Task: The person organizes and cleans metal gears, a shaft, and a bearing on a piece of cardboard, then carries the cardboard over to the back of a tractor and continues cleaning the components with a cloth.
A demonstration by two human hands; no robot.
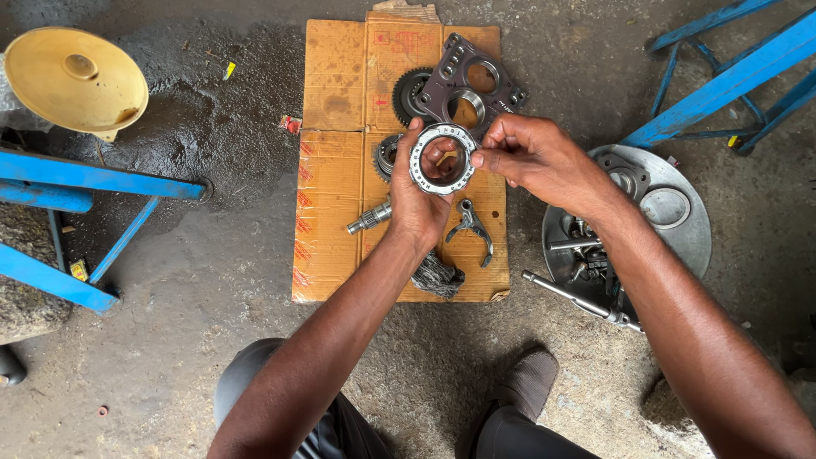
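At nine to ten o'clock a yellow funnel (pixel 75 78) sits mouth-down above a blue metal frame (pixel 81 183), both well apart from the work; the frame runs off the left edge, so its full shape cannot be told. On the flattened cardboard sheet (pixel 327 170) at centre, a short splined shaft (pixel 369 217) lies just beside the left hand (pixel 416 208); that hand's fingers curl around the lower-left rim of a steel bearing ring (pixel 442 158), thumb at its eleven o'clock, with fingertips showing through the bore; the ring is held up over the cardboard, at twelve o'clock of the wrist. The ring looks rigid, fairly heavy for its size and probably oily, so slippery; gripping across the rim, inside and outside faces together, seems the surest hold. The right hand (pixel 535 157) pinches the ring's three o'clock edge, fingers closed together on it. Behind the ring a dark plate with round holes (pixel 467 81) overlaps a toothed gear (pixel 406 95), mostly hidden; a shift fork (pixel 470 225) and a dark rag (pixel 438 276) lie below. At three to four o'clock a round metal tray (pixel 688 234) holds small parts too jumbled to name, partly covered by the right forearm.
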